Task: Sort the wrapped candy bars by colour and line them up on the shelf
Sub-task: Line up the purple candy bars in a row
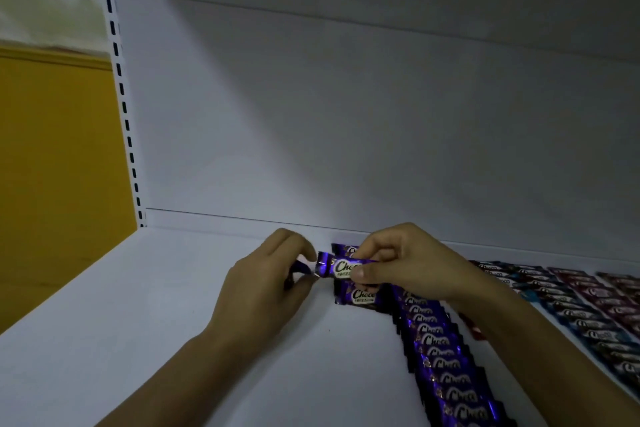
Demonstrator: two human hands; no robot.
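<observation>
A purple wrapped candy bar (337, 268) is held just above the white shelf (145, 315), near its back. My right hand (401, 260) pinches its right part; my left hand (270, 284) grips its left end, with more purple wrapper showing inside that fist. Below it a row of purple bars (440, 354) runs from the back toward the front right. Another purple bar (343, 248) lies behind the held one. To the right lie a blue row (568, 312) and a dark red row (609, 295). My right forearm hides part of the rows.
The shelf's white back panel (346, 132) rises right behind the hands. A slotted upright (121, 97) marks the left end, with a yellow wall (52, 166) beyond it. A small red wrapper (474, 329) peeks out beside my right forearm.
</observation>
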